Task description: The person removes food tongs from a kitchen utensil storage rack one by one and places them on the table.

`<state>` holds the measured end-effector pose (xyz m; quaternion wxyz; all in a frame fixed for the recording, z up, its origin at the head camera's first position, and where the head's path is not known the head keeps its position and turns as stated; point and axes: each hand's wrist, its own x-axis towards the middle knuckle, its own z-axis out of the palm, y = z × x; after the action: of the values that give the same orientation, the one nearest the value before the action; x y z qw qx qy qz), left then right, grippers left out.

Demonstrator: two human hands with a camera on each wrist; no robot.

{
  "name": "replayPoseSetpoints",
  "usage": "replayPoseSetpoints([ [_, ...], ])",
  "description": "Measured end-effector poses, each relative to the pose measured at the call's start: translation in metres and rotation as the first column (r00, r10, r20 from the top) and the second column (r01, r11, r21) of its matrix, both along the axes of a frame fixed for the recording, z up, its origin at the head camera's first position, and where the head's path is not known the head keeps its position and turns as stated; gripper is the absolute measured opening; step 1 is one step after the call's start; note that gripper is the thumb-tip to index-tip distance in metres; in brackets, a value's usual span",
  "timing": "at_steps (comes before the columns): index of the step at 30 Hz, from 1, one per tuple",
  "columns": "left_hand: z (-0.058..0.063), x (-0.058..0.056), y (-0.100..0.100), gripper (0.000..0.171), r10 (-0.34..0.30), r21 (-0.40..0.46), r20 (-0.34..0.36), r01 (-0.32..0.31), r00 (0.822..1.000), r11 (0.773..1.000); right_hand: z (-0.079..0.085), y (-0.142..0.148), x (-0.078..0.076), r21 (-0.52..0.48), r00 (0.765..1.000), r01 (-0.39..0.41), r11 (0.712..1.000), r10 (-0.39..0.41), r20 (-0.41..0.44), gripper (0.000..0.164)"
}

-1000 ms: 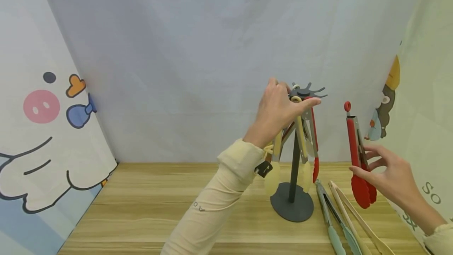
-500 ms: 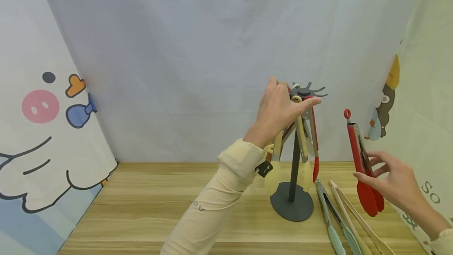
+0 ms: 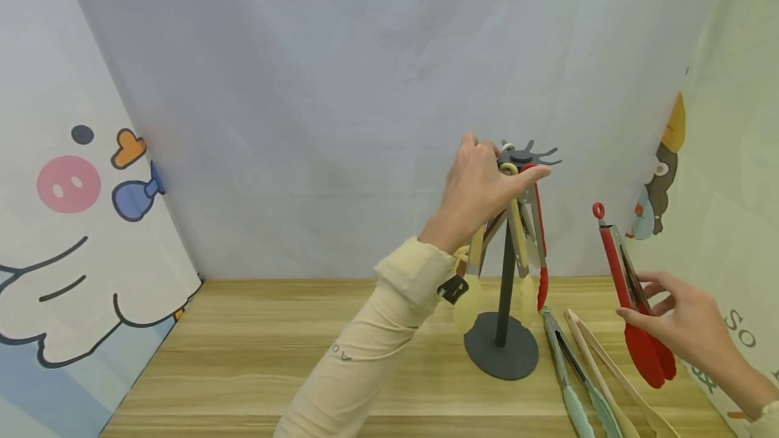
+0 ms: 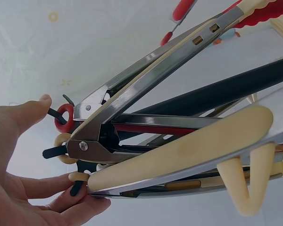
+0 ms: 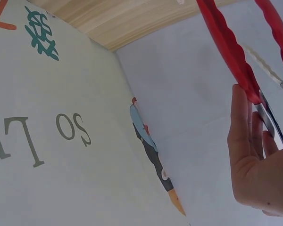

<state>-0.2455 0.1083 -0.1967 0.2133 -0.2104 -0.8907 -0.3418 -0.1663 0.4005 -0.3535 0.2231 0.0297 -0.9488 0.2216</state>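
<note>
A dark grey rack (image 3: 502,350) stands upright, several tongs hanging from its hooked top. My left hand (image 3: 477,184) holds that top; in the left wrist view the thumb touches one hook and the fingers curl at another, beside the ring of cream tongs (image 4: 188,143). Red-handled tongs with a red ring (image 4: 63,117) hang near the thumb. To the right of the rack, my right hand (image 3: 688,313) pinches a pair of red tongs (image 3: 621,272) between thumb and fingers. They are in the air, tilted, ring end up. The right wrist view shows their red scalloped heads (image 5: 228,44).
Teal tongs (image 3: 572,394) and long beige tongs (image 3: 621,377) lie on the wooden table (image 3: 243,357), between the rack and my right hand. A pale cloth wall (image 3: 365,86) stands behind, with printed cloths on the left and right.
My right hand has moved down and a little to the right with the red tongs, which now lean further. The left hand has stayed at the rack's top.
</note>
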Motion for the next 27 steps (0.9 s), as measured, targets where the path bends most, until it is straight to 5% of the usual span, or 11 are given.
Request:
replayPoseSetpoints([
  [27, 0.001, 0.002, 0.000, 0.051, -0.016, 0.007, 0.025, 0.015, 1.000, 1.000, -0.019, 0.022, 0.009, 0.061, 0.995, 0.058, 0.996, -0.063, 0.081, 0.064],
])
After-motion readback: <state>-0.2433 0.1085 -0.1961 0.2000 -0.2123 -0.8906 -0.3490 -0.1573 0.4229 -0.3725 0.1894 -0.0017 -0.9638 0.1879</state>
